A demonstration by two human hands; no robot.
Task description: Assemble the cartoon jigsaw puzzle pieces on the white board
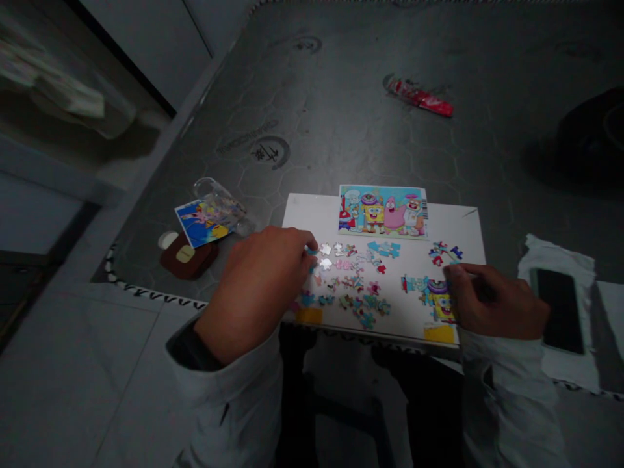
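Observation:
My left hand (pixel 266 276) rests at the left edge of a white board (pixel 312 211), thumb and forefinger closed on a small bluish puzzle piece (pixel 311 249), mostly hidden by the fingers. Loose puzzle pieces (pixel 346 265) lie in rough rows beside it. My right hand (pixel 492 299) is at the board's right side, fingers pinched; what they hold is hidden. Just left of those fingertips lies a joined puzzle section (pixel 439 300) with a yellow cartoon figure, partly covered by the hand. Above it are a few more pieces (pixel 441 253). A cartoon picture card (pixel 383 212) lies across the board's top edge.
On the left are a brown case (pixel 188 257), a blue picture card (pixel 202 224) and a clear plastic bag (pixel 221 201). A phone (pixel 559 309) lies on white tissue (pixel 560 253) at right. Farther back are a red packaged item (pixel 422 96) and a dark object (pixel 592 140).

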